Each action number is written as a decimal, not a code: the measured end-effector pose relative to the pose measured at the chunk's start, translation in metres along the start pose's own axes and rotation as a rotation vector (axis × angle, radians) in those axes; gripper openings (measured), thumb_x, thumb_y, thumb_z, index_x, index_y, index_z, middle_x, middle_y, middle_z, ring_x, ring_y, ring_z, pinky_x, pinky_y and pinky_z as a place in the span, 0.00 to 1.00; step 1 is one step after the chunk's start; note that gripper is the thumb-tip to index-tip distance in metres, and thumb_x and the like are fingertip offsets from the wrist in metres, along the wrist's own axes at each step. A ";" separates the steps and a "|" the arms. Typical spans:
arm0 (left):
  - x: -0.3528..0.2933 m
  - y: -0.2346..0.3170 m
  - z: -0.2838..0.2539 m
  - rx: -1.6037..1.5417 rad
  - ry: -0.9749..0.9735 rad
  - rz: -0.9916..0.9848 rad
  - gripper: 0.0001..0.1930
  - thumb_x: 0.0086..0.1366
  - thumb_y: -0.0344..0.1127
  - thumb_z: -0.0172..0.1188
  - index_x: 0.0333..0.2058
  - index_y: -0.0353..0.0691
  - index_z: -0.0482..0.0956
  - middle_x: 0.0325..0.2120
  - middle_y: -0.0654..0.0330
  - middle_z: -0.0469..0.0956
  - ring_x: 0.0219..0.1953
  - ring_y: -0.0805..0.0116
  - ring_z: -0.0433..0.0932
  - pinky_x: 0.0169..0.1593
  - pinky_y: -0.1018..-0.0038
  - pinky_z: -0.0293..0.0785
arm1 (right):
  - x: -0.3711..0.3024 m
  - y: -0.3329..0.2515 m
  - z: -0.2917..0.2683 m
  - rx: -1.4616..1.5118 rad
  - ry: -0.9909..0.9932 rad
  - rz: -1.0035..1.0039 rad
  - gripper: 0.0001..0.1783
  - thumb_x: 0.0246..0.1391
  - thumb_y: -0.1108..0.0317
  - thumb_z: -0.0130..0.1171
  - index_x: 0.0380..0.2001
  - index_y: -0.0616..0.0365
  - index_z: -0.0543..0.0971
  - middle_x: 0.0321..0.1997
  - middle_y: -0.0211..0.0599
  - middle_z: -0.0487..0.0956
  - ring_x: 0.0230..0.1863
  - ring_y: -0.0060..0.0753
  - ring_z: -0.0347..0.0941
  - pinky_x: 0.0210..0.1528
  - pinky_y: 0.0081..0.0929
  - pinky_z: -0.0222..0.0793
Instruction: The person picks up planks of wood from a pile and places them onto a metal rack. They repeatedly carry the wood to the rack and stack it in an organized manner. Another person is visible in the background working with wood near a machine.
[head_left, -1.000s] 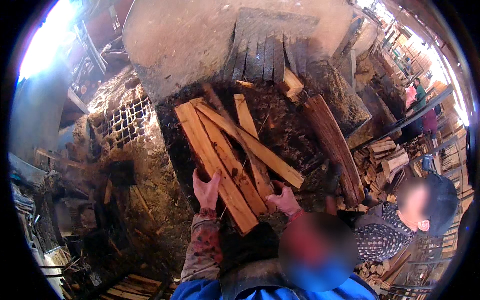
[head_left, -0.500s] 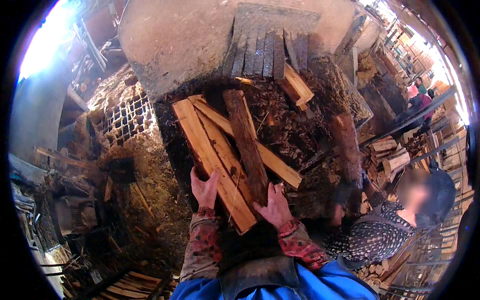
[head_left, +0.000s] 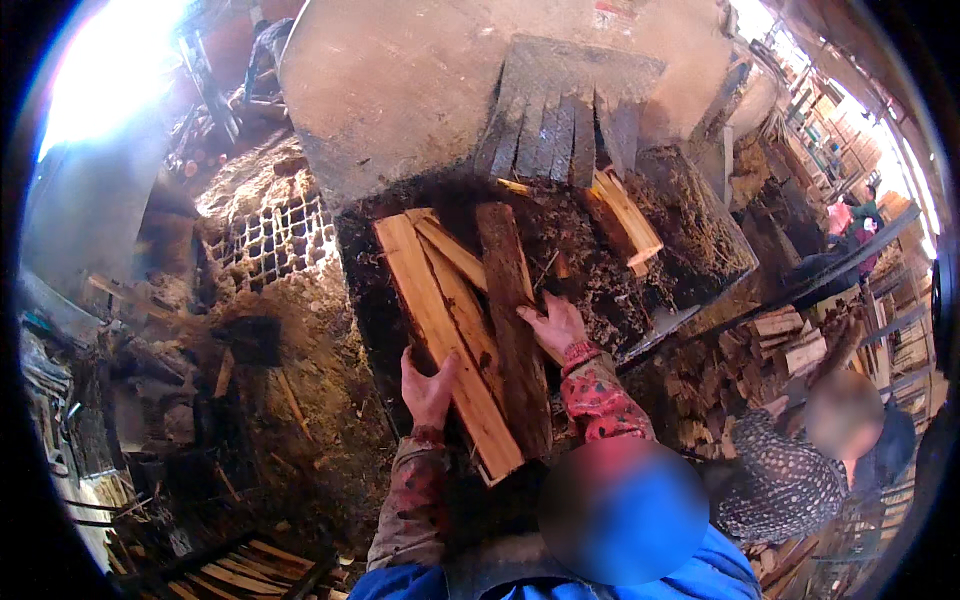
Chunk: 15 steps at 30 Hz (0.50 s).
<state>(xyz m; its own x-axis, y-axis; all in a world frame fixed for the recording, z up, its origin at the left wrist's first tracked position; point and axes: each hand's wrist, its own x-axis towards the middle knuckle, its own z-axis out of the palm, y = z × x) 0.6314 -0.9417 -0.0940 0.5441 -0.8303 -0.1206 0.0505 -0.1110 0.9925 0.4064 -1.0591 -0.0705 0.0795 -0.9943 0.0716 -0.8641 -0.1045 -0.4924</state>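
Boards lie side by side between the two hands: a pale board [head_left: 450, 345] next to the left hand [head_left: 430, 390], and a bark-covered board [head_left: 508, 290] next to the right hand [head_left: 560, 325]. The hands are apart. The left has its thumb and fingers spread against the pale board's outer edge; the right is spread at the bark board's outer edge, closed around nothing that I can see. A thin pale strip [head_left: 450, 252], beyond the fingertips, slants and seems to pass beneath the bark board. That could make the bark board rock or slide if pushed sideways, and bare fingers might be pinched between boards or catch splinters. Far beyond the hands, the metal cover [head_left: 400, 90] carries a small reddish label [head_left: 615, 10], too small to read; no other writing is legible.
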 end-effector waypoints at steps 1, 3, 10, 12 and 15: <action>-0.002 0.006 -0.003 0.080 0.010 0.010 0.39 0.49 0.43 0.73 0.55 0.30 0.65 0.45 0.55 0.77 0.46 0.69 0.75 0.53 0.74 0.69 | 0.005 -0.008 0.001 0.101 -0.072 0.037 0.37 0.47 0.43 0.62 0.44 0.70 0.75 0.41 0.59 0.79 0.44 0.54 0.77 0.46 0.41 0.73; -0.003 0.010 -0.006 0.054 0.000 0.013 0.40 0.49 0.44 0.73 0.55 0.30 0.65 0.45 0.55 0.77 0.46 0.69 0.75 0.53 0.73 0.69 | 0.007 -0.016 -0.001 0.236 -0.069 0.002 0.38 0.47 0.43 0.63 0.43 0.73 0.75 0.37 0.59 0.80 0.42 0.54 0.77 0.46 0.40 0.73; -0.003 0.006 -0.001 0.122 0.060 0.057 0.40 0.47 0.45 0.73 0.55 0.32 0.66 0.44 0.52 0.78 0.46 0.65 0.77 0.52 0.71 0.71 | 0.007 -0.040 0.011 0.427 -0.184 -0.063 0.37 0.44 0.46 0.67 0.39 0.76 0.75 0.32 0.59 0.80 0.38 0.55 0.78 0.43 0.38 0.73; 0.002 -0.004 -0.007 0.090 0.055 0.069 0.40 0.46 0.45 0.73 0.55 0.33 0.67 0.43 0.51 0.78 0.46 0.62 0.78 0.51 0.70 0.72 | -0.003 -0.055 0.004 0.310 -0.166 0.010 0.36 0.43 0.47 0.68 0.41 0.74 0.76 0.42 0.63 0.76 0.46 0.55 0.74 0.48 0.39 0.70; -0.001 0.004 -0.009 0.162 0.082 0.078 0.40 0.46 0.45 0.73 0.55 0.33 0.67 0.43 0.51 0.79 0.46 0.61 0.78 0.51 0.69 0.72 | -0.017 -0.078 -0.005 0.313 -0.154 -0.069 0.39 0.44 0.48 0.68 0.51 0.68 0.72 0.55 0.67 0.66 0.58 0.57 0.65 0.56 0.40 0.65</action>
<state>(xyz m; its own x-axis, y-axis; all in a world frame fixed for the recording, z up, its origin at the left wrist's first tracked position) 0.6384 -0.9365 -0.0899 0.6081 -0.7931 -0.0351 -0.1259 -0.1399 0.9821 0.4697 -1.0335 -0.0288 0.2274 -0.9738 -0.0058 -0.6614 -0.1501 -0.7348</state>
